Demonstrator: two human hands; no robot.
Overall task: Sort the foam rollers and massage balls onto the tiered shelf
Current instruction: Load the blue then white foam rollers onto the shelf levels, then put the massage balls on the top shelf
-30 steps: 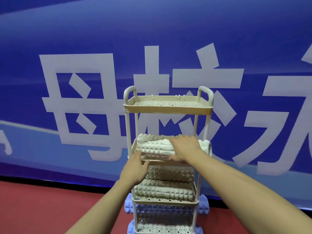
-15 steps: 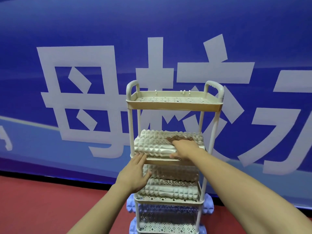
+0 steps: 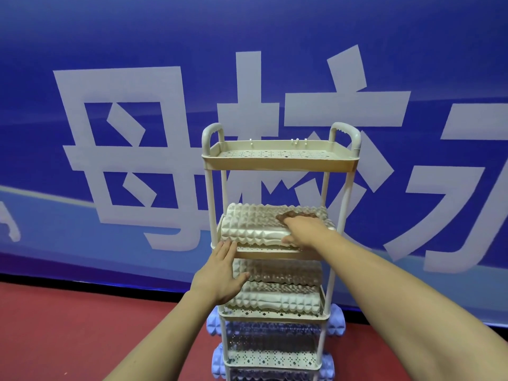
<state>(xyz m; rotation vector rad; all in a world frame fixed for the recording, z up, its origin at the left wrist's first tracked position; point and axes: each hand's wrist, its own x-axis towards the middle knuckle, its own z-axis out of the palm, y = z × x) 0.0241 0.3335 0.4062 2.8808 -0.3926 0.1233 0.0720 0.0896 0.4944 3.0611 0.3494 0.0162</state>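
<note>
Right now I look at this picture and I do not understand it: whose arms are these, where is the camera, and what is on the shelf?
The camera sits on a person's head and looks forward and down, so the arms are that person's own. In front stands a beige tiered shelf against a blue banner. The right hand rests on a white ridged foam roller on the second tier. The left hand touches that tier's front edge with straight fingers. More white rollers lie below, and purple rollers lower down. The top tier holds nothing visible.
</note>
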